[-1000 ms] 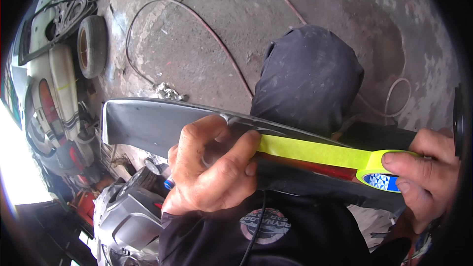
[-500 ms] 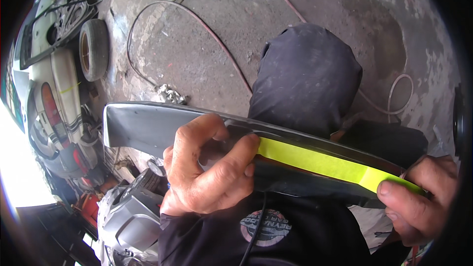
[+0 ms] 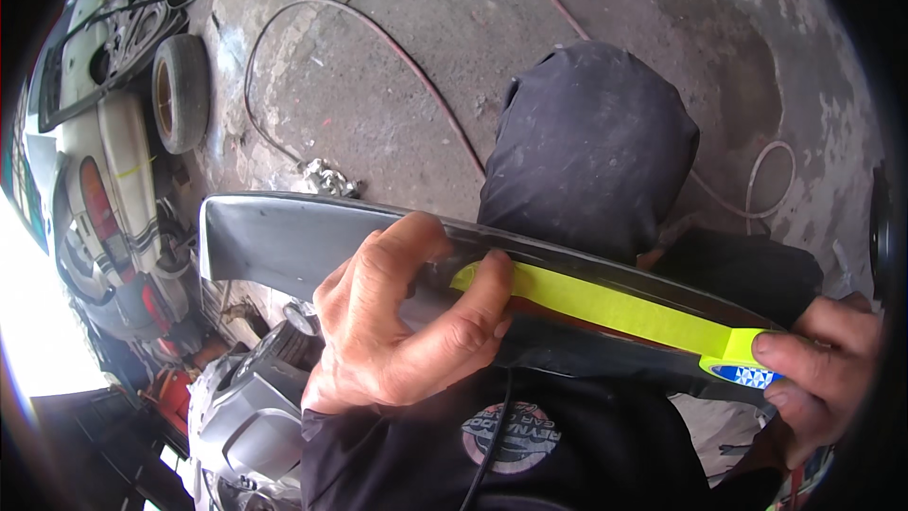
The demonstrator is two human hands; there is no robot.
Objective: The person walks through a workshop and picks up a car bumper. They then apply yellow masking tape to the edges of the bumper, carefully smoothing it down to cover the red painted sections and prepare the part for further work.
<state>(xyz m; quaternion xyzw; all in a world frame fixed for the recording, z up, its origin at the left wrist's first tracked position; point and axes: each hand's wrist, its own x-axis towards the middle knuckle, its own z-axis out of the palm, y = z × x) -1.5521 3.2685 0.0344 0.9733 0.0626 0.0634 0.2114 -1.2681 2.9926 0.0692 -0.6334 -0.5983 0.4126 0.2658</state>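
- Since the earlier frames the right hand (image 3: 825,369) has drawn the roll of yellow-green tape (image 3: 742,358) further along the grey car panel (image 3: 284,241), away from the left hand; half a second ago the roll was tucked low under the fingers, and now it shows again at the right end of the strip.
- The tape strip (image 3: 615,308) now lies as one long band along the panel's upper edge, from the left fingertips to the roll, so more of that edge appears covered.
- The left hand (image 3: 402,317) has barely shifted: its grip is closed over the panel, fingers curled across the top edge, with fingertips pressing the start of the strip down.
- The right hand's grip is clamped on the roll, thumb on top and fingers below.
- The panel rests across the person's lap, above the dark knee (image 3: 591,147), its pointed end reaching left.
- Behind it lies the concrete floor (image 3: 397,66) with a thin hose (image 3: 378,38) looping across; a small wheel (image 3: 180,90) and white body parts (image 3: 113,161) sit along the floor's left edge.
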